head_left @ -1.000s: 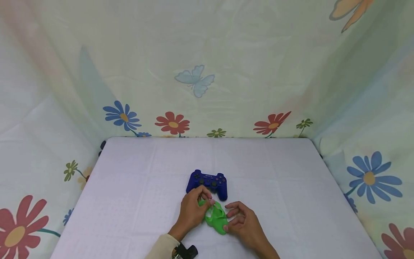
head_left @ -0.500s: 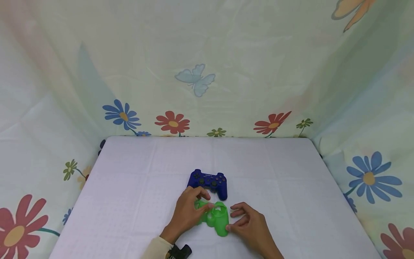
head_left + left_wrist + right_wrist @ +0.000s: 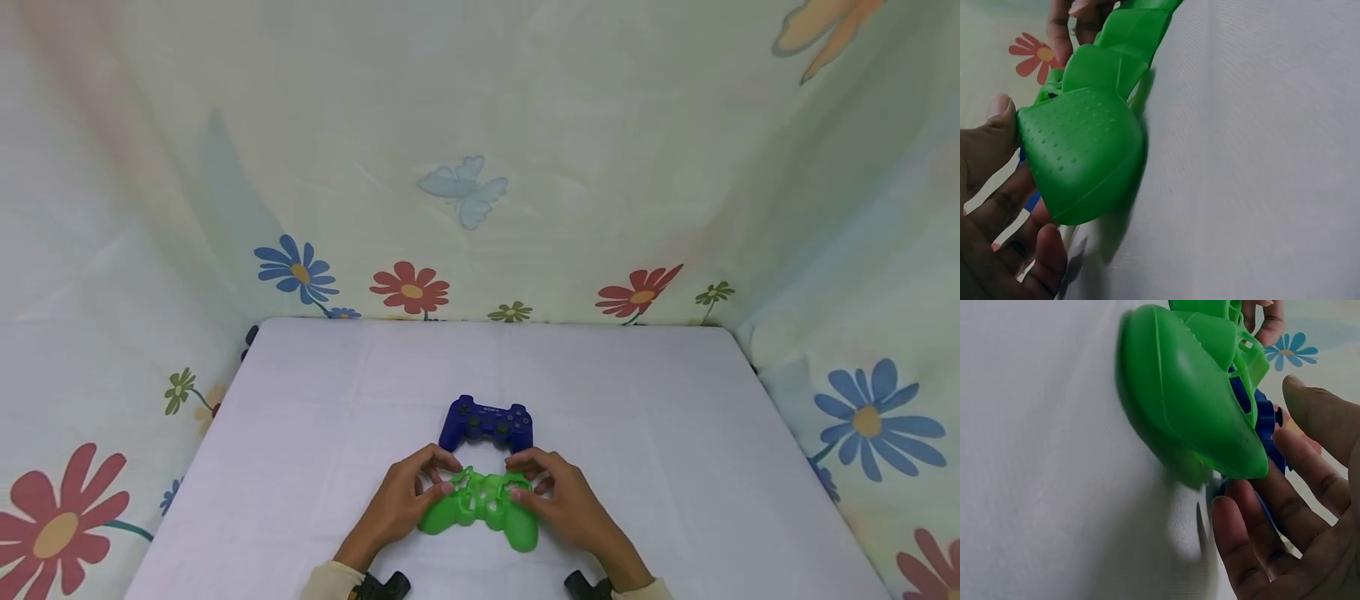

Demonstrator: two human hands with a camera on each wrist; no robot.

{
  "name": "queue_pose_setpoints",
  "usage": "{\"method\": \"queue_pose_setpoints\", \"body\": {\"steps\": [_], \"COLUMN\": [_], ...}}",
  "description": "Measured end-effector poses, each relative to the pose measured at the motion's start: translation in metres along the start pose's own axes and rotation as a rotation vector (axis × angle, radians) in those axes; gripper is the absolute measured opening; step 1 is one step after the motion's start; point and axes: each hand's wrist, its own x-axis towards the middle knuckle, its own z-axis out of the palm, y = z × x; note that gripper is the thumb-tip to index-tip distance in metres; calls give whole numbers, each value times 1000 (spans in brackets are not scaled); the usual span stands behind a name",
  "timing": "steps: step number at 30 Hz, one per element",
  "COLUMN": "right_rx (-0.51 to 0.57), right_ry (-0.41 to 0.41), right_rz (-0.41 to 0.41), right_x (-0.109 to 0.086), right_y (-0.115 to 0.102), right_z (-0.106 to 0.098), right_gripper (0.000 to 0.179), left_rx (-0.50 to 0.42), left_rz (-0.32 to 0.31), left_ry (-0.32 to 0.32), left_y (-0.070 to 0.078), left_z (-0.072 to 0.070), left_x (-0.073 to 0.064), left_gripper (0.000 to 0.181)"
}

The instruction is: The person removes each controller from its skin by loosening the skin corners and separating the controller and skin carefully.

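Observation:
A soft green game-controller cover [image 3: 519,525], hollow with cut-out openings, lies face up close over the table in the head view. At its left grip, my left hand [image 3: 400,498] holds the edge, thumb on the near side and fingers behind. My right hand [image 3: 564,498] is at the right grip, its thumb tip overlapping the cover and its curled fingers around the far edge. Dotted texture shows on the cover's handle [image 3: 1079,150] in the left wrist view. Just beyond the hands lies a blue Sony game controller [image 3: 491,419], partly hidden behind the cover in the right wrist view.
A white cloth covers the table [image 3: 337,383]. Around its back and sides hangs a curtain [image 3: 570,208] printed with flowers and butterflies. Dark wrist cameras [image 3: 384,586] sit on both wrists near the front.
The green cover has turned and spread from a bunched, sideways pose to lie level, grips toward me. The left hand moved to its left end; the right hand moved up its right side.

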Motion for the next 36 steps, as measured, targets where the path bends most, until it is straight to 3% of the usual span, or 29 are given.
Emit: {"method": "queue_pose_setpoints", "body": {"steps": [5, 8, 11, 15, 19, 22, 25, 28, 30, 33, 36], "right_rx": [-11, -21, -29, 19, 121, 221, 290, 305, 311, 342, 379], "right_ry": [-5, -11, 1, 23, 42, 37, -5, -49, -63, -54, -34], "right_rz": [34, 69, 86, 104, 130, 124, 105, 94, 80, 81, 109], "right_x": [1, 1, 0, 0, 0, -2, -2, 0, 1, 1, 1], "right_y": [3, 4, 4, 5, 10, 14, 16, 14, 14, 16, 17], "right_z": [2, 3, 4, 3, 0, -2, -2, -1, -1, -2, 0], "right_gripper": [36, 36, 34, 31, 29, 29, 31, 33, 34, 37, 40], "left_rx": [-65, -54, -1, 56, 39, -37, -169, -343, -428, -460, -381], "left_rz": [39, 64, 65, 33, -2, -12, 8, 33, 19, -30, -71], "left_ry": [-124, -155, -136, -63, -31, -65, -144, -233, -259, -214, -99], "left_y": [-3, -2, -1, -2, -4, -6, -6, -7, -7, -7, -7], "left_z": [1, 2, 6, 10, 8, 4, 1, 2, 1, -1, -1], "left_x": [3, 4, 5, 5, 5, 5, 7, 10, 10, 9, 7], "left_gripper": [33, 35, 35, 31, 29, 29, 34, 42, 44, 43, 38]}}
